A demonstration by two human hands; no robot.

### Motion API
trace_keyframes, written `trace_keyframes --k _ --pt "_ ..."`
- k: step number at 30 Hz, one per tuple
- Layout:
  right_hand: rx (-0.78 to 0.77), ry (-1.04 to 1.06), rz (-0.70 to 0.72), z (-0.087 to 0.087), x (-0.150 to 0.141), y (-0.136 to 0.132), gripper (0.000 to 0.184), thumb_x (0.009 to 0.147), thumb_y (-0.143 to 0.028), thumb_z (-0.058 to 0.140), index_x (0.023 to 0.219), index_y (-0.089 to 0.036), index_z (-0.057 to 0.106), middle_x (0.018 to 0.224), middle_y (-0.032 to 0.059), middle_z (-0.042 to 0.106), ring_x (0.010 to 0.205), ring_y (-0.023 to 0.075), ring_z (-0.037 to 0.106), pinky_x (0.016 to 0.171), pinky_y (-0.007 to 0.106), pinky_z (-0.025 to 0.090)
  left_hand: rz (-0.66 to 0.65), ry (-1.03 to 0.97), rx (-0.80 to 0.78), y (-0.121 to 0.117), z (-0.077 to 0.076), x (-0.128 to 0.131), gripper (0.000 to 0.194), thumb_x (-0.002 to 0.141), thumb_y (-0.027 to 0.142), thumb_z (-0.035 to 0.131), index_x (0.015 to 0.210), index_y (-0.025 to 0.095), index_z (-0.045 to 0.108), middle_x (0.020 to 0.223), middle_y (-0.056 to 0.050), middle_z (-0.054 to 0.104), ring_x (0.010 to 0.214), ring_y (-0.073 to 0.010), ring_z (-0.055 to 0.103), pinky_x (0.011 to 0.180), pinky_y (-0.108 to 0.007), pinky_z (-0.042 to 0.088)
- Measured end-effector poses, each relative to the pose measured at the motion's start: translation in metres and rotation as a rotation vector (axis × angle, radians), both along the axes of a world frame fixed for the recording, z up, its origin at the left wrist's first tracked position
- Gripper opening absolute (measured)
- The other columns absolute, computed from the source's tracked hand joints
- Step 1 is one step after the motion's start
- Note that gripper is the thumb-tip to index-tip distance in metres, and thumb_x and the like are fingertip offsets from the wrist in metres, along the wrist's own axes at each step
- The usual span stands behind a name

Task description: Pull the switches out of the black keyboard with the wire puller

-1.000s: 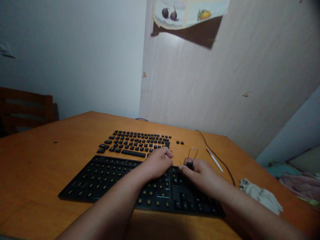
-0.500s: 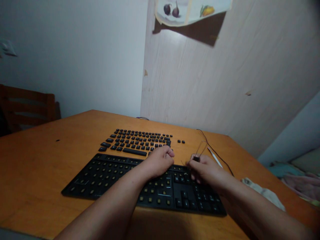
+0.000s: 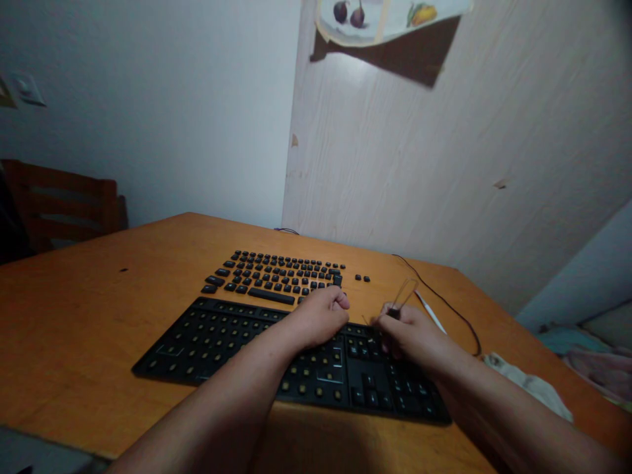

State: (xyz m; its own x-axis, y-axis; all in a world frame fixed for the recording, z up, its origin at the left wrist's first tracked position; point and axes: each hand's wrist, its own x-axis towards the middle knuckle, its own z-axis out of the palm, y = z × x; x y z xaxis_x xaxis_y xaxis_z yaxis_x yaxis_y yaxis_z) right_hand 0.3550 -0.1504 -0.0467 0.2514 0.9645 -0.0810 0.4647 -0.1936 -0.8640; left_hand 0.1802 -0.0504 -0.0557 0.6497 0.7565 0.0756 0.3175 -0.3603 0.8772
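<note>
Keyboard [image 3: 222, 342], black and stripped of most keycaps so that pale switch stems show, is laid flat near the front edge of the orange table [image 3: 99, 316]; no brand or key legend can be read in the dim light. The left hand [image 3: 318, 319] is rested on its upper middle, fingers curled into a loose fist. The right hand [image 3: 412, 332] is held over the right key block, fingertips pinched on the dark grip of a wire keycap puller [image 3: 401, 297], whose loop is raised. Beyond the keyboard, removed keycaps [image 3: 276, 275] are laid out in rows. Further right lie a white pen [image 3: 430, 312], a dark cable [image 3: 444, 303] and a pale cloth [image 3: 530, 388] partly hidden by the forearm. A fruit picture [image 3: 385, 16] on the wall is cut off at the top.
</note>
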Motion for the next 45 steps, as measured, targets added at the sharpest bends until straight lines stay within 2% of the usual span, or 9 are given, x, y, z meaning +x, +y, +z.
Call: trace_keyframes --k 3,8,17,21,25,29,32,37,45 --pt "-0.027 0.108 -0.072 0.008 0.009 0.003 0.022 0.079 -0.033 0.052 0.062 -0.019 0.051 0.048 -0.0027 0.055 0.035 0.0079 0.040 0.035 0.021 0.024 -0.001 0.012 -0.009 -0.001 0.001 -0.001 0.015 0.070 0.017 0.055 0.085 0.018 0.059 0.067 0.001 0.055 0.062 -0.0132 0.049 0.053 -0.023 0.034" --pt "0.085 0.119 -0.084 0.022 0.009 -0.001 0.028 0.082 -0.037 0.054 0.061 -0.019 0.051 0.045 -0.0036 0.052 0.036 0.0077 0.040 0.036 0.020 0.026 -0.007 -0.012 -0.011 -0.003 0.004 0.000 0.015 0.071 0.015 0.055 0.085 0.016 0.059 0.064 0.003 0.052 0.058 -0.0115 0.046 0.051 -0.022 0.032" --pt "0.331 0.036 -0.007 0.017 -0.016 -0.007 0.030 0.089 -0.046 0.053 0.073 -0.020 0.052 0.056 -0.0036 0.058 0.047 0.0104 0.053 0.047 0.021 0.041 -0.259 -0.238 -0.172 -0.011 0.007 0.001 0.022 0.073 0.020 0.059 0.094 0.014 0.057 0.075 0.002 0.056 0.067 -0.0105 0.051 0.062 -0.022 0.039" --pt "0.340 -0.036 0.047 0.019 -0.024 -0.009 0.029 0.088 -0.045 0.054 0.076 -0.019 0.057 0.068 -0.0008 0.060 0.056 0.0122 0.058 0.051 0.022 0.045 -0.203 -0.192 -0.137 -0.010 0.007 0.001 0.018 0.072 0.023 0.060 0.088 0.015 0.056 0.068 0.004 0.052 0.060 -0.0095 0.046 0.055 -0.021 0.034" --pt "0.364 -0.096 0.087 0.017 -0.023 -0.011 0.031 0.091 -0.047 0.049 0.091 -0.020 0.063 0.081 0.0032 0.066 0.063 0.0140 0.061 0.055 0.024 0.049 -0.148 -0.175 -0.125 -0.010 0.008 0.000 0.016 0.071 0.024 0.062 0.084 0.016 0.056 0.064 0.005 0.050 0.057 -0.0090 0.044 0.052 -0.020 0.032" --pt "0.527 -0.246 0.067 0.012 -0.014 -0.009 0.031 0.095 -0.041 0.045 0.109 -0.021 0.063 0.093 0.0075 0.068 0.074 0.0169 0.065 0.068 0.029 0.053 -0.107 -0.140 -0.140 -0.009 0.009 -0.001 0.021 0.069 0.023 0.063 0.088 0.015 0.059 0.065 0.004 0.054 0.058 -0.0094 0.047 0.052 -0.021 0.032" --pt "0.611 -0.509 0.172 0.008 -0.007 -0.005 0.024 0.093 -0.032 0.050 0.109 -0.022 0.065 0.099 0.0088 0.067 0.089 0.0199 0.064 0.080 0.033 0.051 -0.111 -0.152 -0.184 -0.008 0.008 -0.001 0.021 0.069 0.023 0.062 0.088 0.015 0.058 0.067 0.003 0.057 0.058 -0.0095 0.048 0.052 -0.021 0.031" --pt "0.537 -0.768 0.295 0.006 -0.005 -0.004 0.026 0.091 -0.031 0.053 0.114 -0.022 0.063 0.091 0.0082 0.063 0.083 0.0201 0.061 0.073 0.032 0.050 -0.141 -0.199 -0.253 -0.008 0.008 -0.002 0.016 0.068 0.019 0.059 0.083 0.015 0.058 0.065 0.004 0.054 0.055 -0.0077 0.044 0.051 -0.021 0.029" --pt "0.524 -0.828 0.295 0.008 -0.007 -0.005 0.023 0.091 -0.026 0.049 0.108 -0.021 0.064 0.090 0.0077 0.063 0.081 0.0192 0.060 0.071 0.030 0.048 -0.175 -0.268 -0.356 -0.008 0.008 -0.002 0.019 0.068 0.019 0.061 0.086 0.013 0.060 0.074 0.000 0.063 0.066 -0.0108 0.056 0.063 -0.023 0.039"
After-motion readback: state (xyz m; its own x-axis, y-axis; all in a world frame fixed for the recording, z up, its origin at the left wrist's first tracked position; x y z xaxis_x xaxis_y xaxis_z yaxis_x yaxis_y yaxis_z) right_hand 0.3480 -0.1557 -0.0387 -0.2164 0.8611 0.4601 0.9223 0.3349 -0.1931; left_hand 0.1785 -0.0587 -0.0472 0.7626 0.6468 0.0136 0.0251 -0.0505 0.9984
